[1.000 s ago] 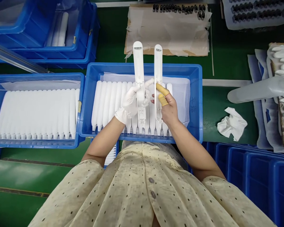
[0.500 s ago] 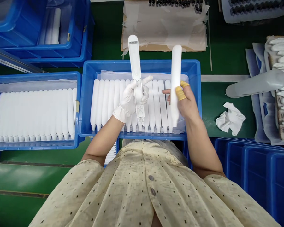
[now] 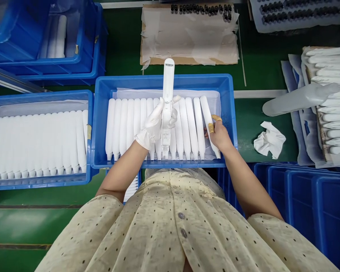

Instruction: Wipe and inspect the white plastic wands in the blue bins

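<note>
My left hand, in a white glove, is closed round a long white plastic housing held upright over the middle of the blue bin. Its open inner side, with a slotted end at the bottom, faces me. My right hand, with yellow finger cots on the thumb and a finger, grips a smooth white plastic housing at the right end of the row. That piece leans, its narrow tip toward the lower right. Several similar white housings stand side by side in the bin, partly hidden behind my left hand.
Left of the bin stands another blue bin filled with white housings. A translucent bottle and a crumpled white cloth lie to the right. Small black parts line a paper-covered board at the back.
My right hand has lowered its white housing from above the bin into the right end of the row. The housing in my left hand has come down slightly and stands straighter.
</note>
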A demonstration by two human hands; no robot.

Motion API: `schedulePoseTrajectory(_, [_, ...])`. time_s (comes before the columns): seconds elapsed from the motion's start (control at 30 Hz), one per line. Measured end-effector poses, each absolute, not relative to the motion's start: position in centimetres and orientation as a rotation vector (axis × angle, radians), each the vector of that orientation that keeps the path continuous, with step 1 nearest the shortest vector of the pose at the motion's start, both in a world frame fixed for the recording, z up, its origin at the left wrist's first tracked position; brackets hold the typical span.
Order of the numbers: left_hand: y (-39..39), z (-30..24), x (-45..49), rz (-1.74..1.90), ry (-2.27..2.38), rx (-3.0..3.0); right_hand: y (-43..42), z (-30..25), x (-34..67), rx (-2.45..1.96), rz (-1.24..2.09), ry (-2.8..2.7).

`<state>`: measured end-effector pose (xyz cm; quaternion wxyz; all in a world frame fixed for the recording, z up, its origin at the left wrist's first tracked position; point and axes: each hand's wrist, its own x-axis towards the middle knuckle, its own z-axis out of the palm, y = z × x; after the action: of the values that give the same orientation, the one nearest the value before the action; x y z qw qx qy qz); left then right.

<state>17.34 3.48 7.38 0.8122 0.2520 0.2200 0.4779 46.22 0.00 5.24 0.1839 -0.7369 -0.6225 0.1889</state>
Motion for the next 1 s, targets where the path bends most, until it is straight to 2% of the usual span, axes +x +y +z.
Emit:
schedulePoseTrajectory(0.13, [3.4,7.5,17.4,1.018,0.473,0.498,0.1,6.2,45.5,-2.226,0.235,-1.963])
schedulePoseTrajectory(0.3, [3.8,6.7,17.4,1.017,0.33,0.399,-0.1,7.5,43.3,-2.516,0.127,-2.119])
schedulePoseTrajectory(0.43, [3.5,6.2,18.0,1.087,0.305,0.425,-0.6,8.7,41.7,-2.4,0.045,-2.123])
schedulePoseTrajectory(0.5, [2.9,6.5,18.5,1.143,0.291,0.465,-1.3,9.1,40.3,-2.089,0.33,-2.043])
schedulePoseTrajectory(0.6, [1.9,7.7,19.1,1.153,0.303,0.571,-3.3,8.9,37.2,-1.519,1.045,-1.805])
schedulePoseTrajectory(0.67, [1.6,9.1,19.0,1.164,0.322,0.702,-4.9,8.3,35.1,-1.304,1.374,-1.599])
schedulePoseTrajectory(0.77, [1.6,11.7,18.4,1.336,0.396,0.923,-6.9,7.1,33.1,-1.204,1.503,-1.455])
schedulePoseTrajectory(1.0, [2.0,14.4,17.7,1.678,0.733,1.197,-8.0,5.2,32.6,-1.163,1.41,-1.486])
